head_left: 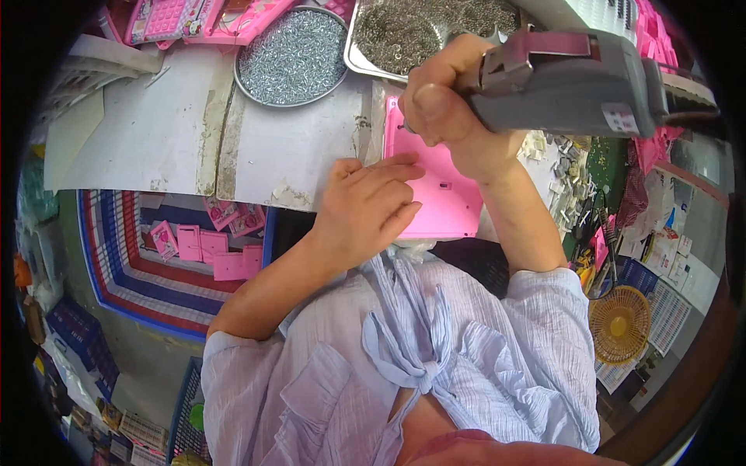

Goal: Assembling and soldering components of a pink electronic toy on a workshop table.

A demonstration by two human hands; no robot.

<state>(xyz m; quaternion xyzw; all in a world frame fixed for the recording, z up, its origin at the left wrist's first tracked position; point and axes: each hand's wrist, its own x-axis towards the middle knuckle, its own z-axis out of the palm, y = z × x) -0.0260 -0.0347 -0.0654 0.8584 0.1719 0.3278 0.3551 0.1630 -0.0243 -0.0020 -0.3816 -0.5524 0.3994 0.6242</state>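
- Two hands at one pink plastic panel (443,194), flat on the grey work surface (179,132), long axis running away from the body.
- Left hand (369,210) nearer, fingers spread and pressing the panel's left edge, gripping nothing.
- Right hand (443,93) curled tight around a grey power screwdriver (575,81), directly above the panel's far end.
- Round tray (291,54) heaped with silver screws; neighbouring tray (365,58) holding darker small parts.
- Striped crate (116,264) lower left, holding more pink pieces.

White label (619,118) on grey tool (575,85)
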